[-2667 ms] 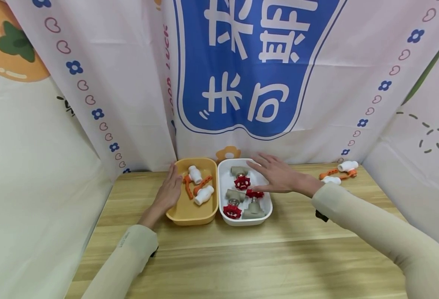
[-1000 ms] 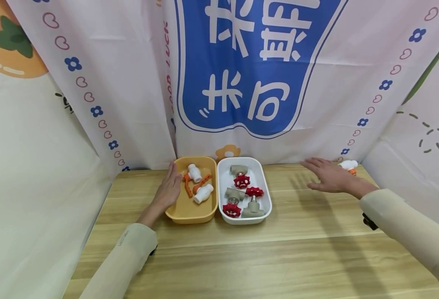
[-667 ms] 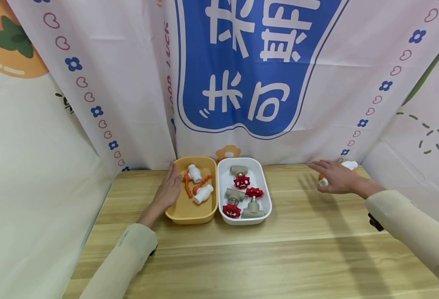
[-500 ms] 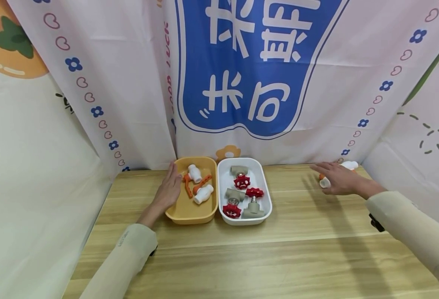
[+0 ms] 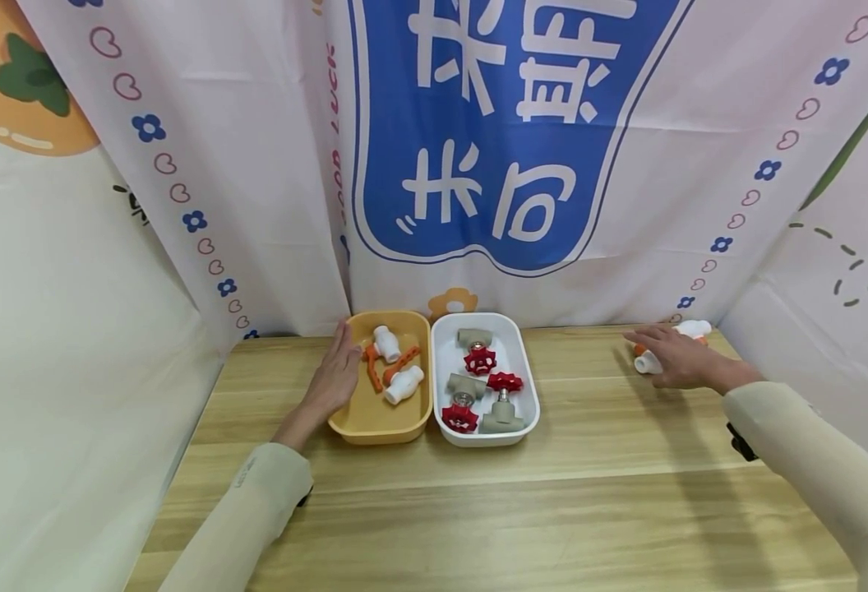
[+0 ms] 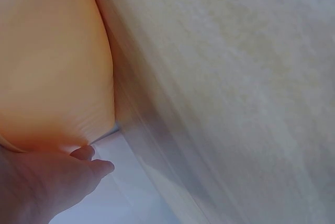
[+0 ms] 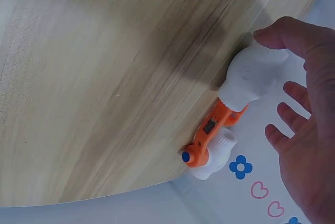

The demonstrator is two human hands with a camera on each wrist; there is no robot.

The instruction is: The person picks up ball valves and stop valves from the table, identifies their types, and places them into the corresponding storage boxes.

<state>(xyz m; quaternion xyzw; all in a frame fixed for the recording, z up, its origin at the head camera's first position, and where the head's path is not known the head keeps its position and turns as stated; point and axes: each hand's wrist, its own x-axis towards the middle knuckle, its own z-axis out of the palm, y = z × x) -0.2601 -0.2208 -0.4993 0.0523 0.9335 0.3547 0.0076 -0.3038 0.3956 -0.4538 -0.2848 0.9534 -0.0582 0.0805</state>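
My left hand [image 5: 335, 374] lies with straight fingers along the left outer side of a yellow tray [image 5: 378, 437]; the left wrist view shows its fingertips against that wall. Two white ball valves with orange handles, one of them a ball valve [image 5: 404, 385], lie inside. At the back right, my right hand [image 5: 680, 358] hovers over a white ball valve [image 7: 254, 75], its thumb at one end and its fingers spread beyond, not closed round it. A second ball valve [image 7: 217, 156] lies behind, by an orange handle [image 7: 209, 127]. The hand partly hides both in the head view.
Beside the yellow tray stands a white tray [image 5: 486, 440]. In it lie three grey valves with red handwheels, one of them a grey valve [image 5: 503, 418]. A printed curtain [image 5: 286, 205] hangs behind the wooden table [image 5: 478, 526].
My right hand has moved from over the white tray to the ball valves at the back right, then lowered slightly there. The left hand has stayed against the yellow tray.
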